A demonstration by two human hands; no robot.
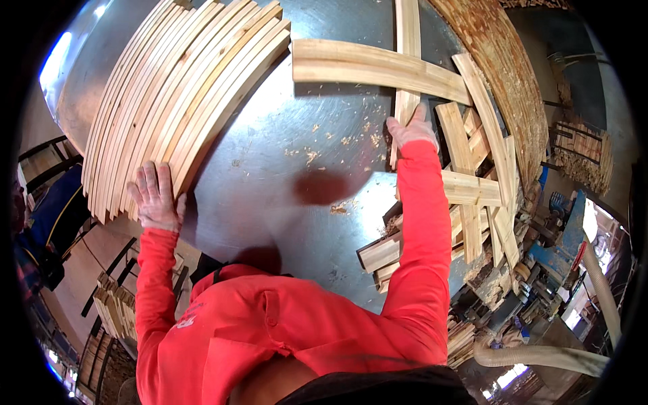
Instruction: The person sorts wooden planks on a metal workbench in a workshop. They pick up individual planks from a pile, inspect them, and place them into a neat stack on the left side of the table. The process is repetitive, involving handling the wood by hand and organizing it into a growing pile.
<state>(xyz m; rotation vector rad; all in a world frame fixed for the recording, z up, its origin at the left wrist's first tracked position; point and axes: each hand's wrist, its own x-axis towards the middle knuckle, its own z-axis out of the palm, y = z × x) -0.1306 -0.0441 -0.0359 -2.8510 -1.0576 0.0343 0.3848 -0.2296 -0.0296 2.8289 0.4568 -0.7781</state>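
Note:
My left hand (159, 197) lies flat with its fingers stretched out on the near ends of a row of curved wooden slats (182, 94). These slats stand close together on the left side of the metal table (263, 175). On the other side, my right hand (414, 129) has its thumb and fingers on either side of a long wooden slat (408, 40), gripping it. A broader curved wooden piece (358, 64) lies across that slat just beyond the hand. Right of my right forearm is a loose heap of wooden pieces (466, 189), crossing each other at angles.
Wood chips (312, 156) are scattered over the tabletop. A rough wooden board (503, 74) curves along the far right edge. Beyond it stand a blue machine (557, 250) and a ribbed hose (540, 358). Stacked wood (115, 307) is at the lower left, near a person in dark blue (57, 209).

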